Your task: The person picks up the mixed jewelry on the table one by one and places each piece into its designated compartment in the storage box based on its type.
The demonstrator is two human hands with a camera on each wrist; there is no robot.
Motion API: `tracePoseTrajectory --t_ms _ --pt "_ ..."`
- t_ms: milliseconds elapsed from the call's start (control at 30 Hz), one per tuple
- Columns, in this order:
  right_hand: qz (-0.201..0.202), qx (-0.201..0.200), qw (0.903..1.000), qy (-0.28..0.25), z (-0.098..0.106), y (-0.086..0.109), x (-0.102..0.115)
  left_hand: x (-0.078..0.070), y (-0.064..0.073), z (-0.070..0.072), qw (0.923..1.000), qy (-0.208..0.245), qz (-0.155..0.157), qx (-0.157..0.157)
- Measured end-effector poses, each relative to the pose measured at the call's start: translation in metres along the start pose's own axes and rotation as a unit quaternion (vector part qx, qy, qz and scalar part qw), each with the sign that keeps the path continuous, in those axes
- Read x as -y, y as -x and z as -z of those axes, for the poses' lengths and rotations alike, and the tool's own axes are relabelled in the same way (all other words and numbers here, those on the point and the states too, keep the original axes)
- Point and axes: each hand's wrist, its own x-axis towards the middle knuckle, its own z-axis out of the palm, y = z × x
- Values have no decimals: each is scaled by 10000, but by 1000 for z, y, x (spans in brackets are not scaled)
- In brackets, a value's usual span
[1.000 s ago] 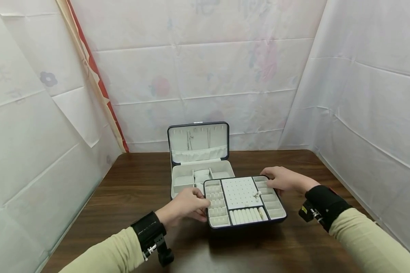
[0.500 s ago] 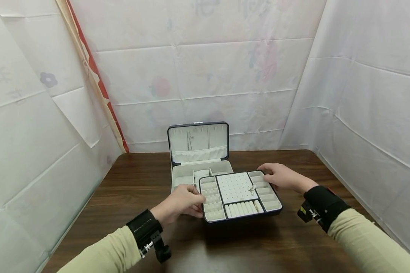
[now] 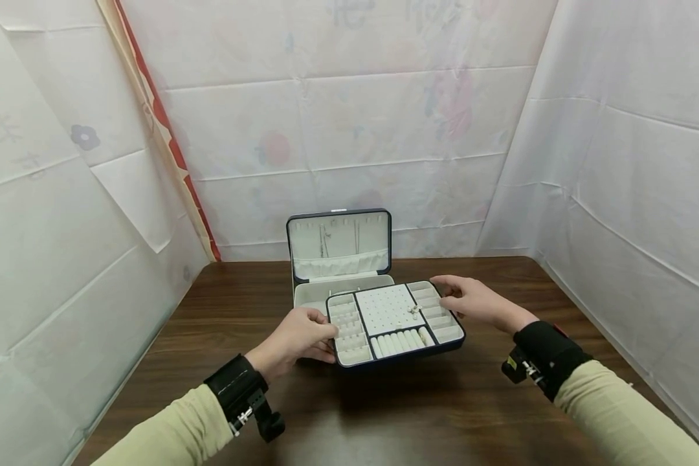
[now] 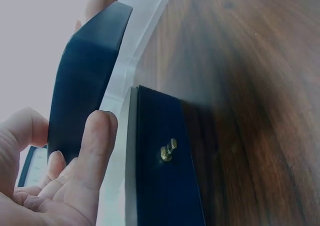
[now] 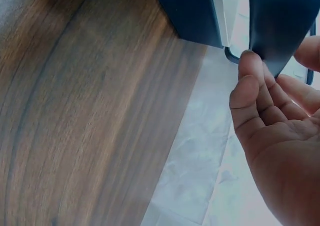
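Between my two hands a jewelry tray (image 3: 384, 310) with a dark navy outside and pale lined compartments is held up, its right end farther back than its left. My left hand (image 3: 296, 340) grips the left end, thumb on the rim and fingers beneath. The right hand (image 3: 476, 300) pinches the far right corner. Several ring rolls (image 3: 400, 342) line the tray's front, and small earrings (image 3: 414, 311) sit on its perforated panel. Behind and partly under it stands the open jewelry box (image 3: 310, 294), largely hidden by the tray. In the left wrist view the box's brass catch (image 4: 169, 150) shows on its navy front.
The box's lid (image 3: 339, 243) stands upright, with thin necklaces (image 3: 325, 239) hanging inside above a gathered pocket. The dark wooden table (image 3: 443, 408) runs under everything. White sheets (image 3: 349, 129) hang behind and at both sides.
Both hands have carried the tray leftward and away from me, so it now covers more of the open box. The box and its lid have stayed in place.
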Motion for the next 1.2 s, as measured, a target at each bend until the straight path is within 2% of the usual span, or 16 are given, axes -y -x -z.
tracePoseTrajectory --t_ms 233,400,733,933,1200 --pt "12 38 10000 -58 -6 -2 3 -2 -2 9 9996 -79 -13 -287" --pt "62 19 9994 -327 -9 -3 3 -3 -3 14 9988 -170 76 -454" --pt "210 134 9970 -732 -13 -3 7 -5 -6 27 9984 -168 -4 -537" --pt "113 -85 9968 -782 -18 -6 13 -8 -6 33 9980 -273 -105 -552" --pt "-174 -482 9971 -554 -30 -17 25 -9 -9 41 9978 -264 -94 -604"
